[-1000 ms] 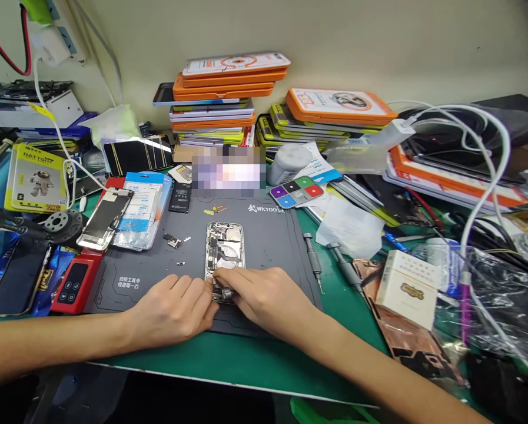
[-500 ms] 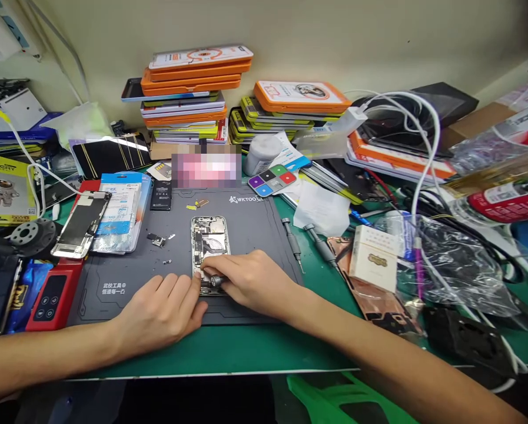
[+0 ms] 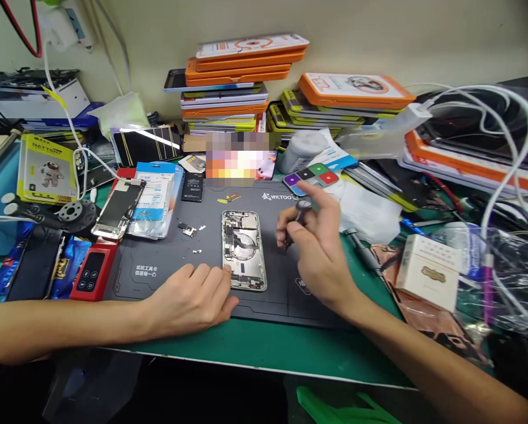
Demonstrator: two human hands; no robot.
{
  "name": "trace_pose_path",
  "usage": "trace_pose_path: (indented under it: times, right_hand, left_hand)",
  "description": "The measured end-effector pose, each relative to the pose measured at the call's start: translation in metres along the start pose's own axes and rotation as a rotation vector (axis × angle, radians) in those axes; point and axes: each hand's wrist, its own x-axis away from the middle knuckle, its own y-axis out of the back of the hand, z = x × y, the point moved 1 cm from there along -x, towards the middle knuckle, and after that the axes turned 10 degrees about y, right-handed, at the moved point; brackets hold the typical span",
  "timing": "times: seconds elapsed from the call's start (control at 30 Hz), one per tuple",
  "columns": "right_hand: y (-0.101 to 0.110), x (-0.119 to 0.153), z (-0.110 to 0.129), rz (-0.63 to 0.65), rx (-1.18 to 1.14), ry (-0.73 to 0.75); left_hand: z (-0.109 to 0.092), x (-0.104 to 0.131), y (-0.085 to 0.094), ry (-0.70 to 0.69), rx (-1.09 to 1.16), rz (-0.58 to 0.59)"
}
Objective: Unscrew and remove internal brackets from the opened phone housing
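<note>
An opened phone (image 3: 245, 253) lies on the dark grey mat (image 3: 158, 247), its inner parts and a round coil showing. My left hand (image 3: 197, 294) rests curled at the phone's lower left, its index fingertip pressed on that edge. To the right of the phone, my right hand (image 3: 319, 247) is raised over the mat. It grips a small dark screwdriver (image 3: 304, 205) with the index finger stretched out past it. Loose small parts (image 3: 187, 229) lie left of the phone, and a yellow-and-copper piece (image 3: 231, 198) lies above it.
A phone screen (image 3: 120, 206) leans on a red device (image 3: 95, 268) at left. A black battery (image 3: 192, 186) lies at the mat's top edge. Another screwdriver (image 3: 363, 250) and a white box (image 3: 428, 272) are at right. Stacked orange cases (image 3: 241, 73) stand along the wall.
My right hand has lifted off the phone and moved right, carrying the screwdriver. The coil and lower interior are now uncovered. My left hand stays at the phone's edge; the view has turned left.
</note>
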Motion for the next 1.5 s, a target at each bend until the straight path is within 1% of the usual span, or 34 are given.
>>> trace_pose_path:
  times: [0.07, 0.1, 0.2, 0.27, 0.33, 0.43, 0.53, 0.6, 0.7, 0.87, 0.93, 1.0, 1.1, 1.2, 1.23, 1.3, 1.37, 1.5]
  right_hand:
    - [0.002, -0.005, -0.005, -0.041, -0.074, -0.031]
    - [0.003, -0.007, -0.008, -0.044, -0.046, -0.03]
    - [0.006, -0.011, -0.014, 0.007, 0.225, 0.091]
    - [0.009, -0.01, -0.016, -0.002, 0.338, 0.134]
    - [0.01, -0.008, -0.015, -0.032, 0.273, 0.082]
    - [0.01, -0.005, -0.007, -0.099, 0.028, -0.031]
    - [0.006, -0.006, 0.008, -0.138, -0.177, -0.061]
    - [0.003, -0.009, 0.018, -0.119, -0.263, -0.082]
    - [-0.004, -0.012, 0.029, -0.065, -0.335, -0.161]
    - [-0.022, -0.01, 0.033, 0.098, -0.515, -0.296]
    - [-0.028, -0.007, 0.032, 0.134, -0.502, -0.297]
    - [-0.031, -0.005, 0.033, 0.138, -0.41, -0.24]
    - [-0.032, -0.012, 0.037, 0.051, -0.319, -0.155]
    - [-0.033, -0.028, 0.038, -0.047, -0.342, -0.159]
    - [-0.033, -0.034, 0.037, -0.056, -0.35, -0.174]
    - [-0.036, -0.044, 0.034, -0.044, -0.367, -0.204]
    - [-0.039, -0.051, 0.029, -0.005, -0.4, -0.232]
    - [-0.045, -0.054, 0.017, 0.046, -0.498, -0.288]
  left_hand:
    - [0.0, 0.001, 0.0, -0.004, 0.007, -0.024]
    - [0.0, 0.002, -0.001, -0.004, 0.009, -0.034]
    - [-0.001, 0.003, -0.002, -0.003, 0.011, -0.055]
    - [-0.001, 0.004, -0.003, -0.013, 0.009, -0.065]
    - [-0.001, 0.005, -0.003, -0.022, 0.008, -0.074]
    - [-0.001, 0.006, -0.005, -0.017, 0.002, -0.091]
    - [-0.003, 0.008, -0.007, -0.003, -0.008, -0.106]
    - [-0.004, 0.01, -0.007, 0.001, -0.019, -0.107]
    - [-0.005, 0.011, -0.006, -0.001, -0.033, -0.097]
    - [-0.005, 0.011, -0.005, 0.005, -0.033, -0.098]
    - [-0.006, 0.011, -0.005, 0.011, -0.03, -0.095]
    - [-0.006, 0.011, -0.005, 0.015, -0.038, -0.091]
    - [-0.008, 0.013, -0.004, 0.012, -0.062, -0.068]
    - [-0.008, 0.014, -0.003, 0.001, -0.079, -0.047]
    - [-0.008, 0.014, -0.003, -0.002, -0.081, -0.05]
    - [-0.008, 0.015, -0.003, -0.003, -0.082, -0.058]
    - [-0.008, 0.015, -0.003, -0.002, -0.079, -0.063]
    - [-0.008, 0.014, -0.005, -0.003, -0.074, -0.069]
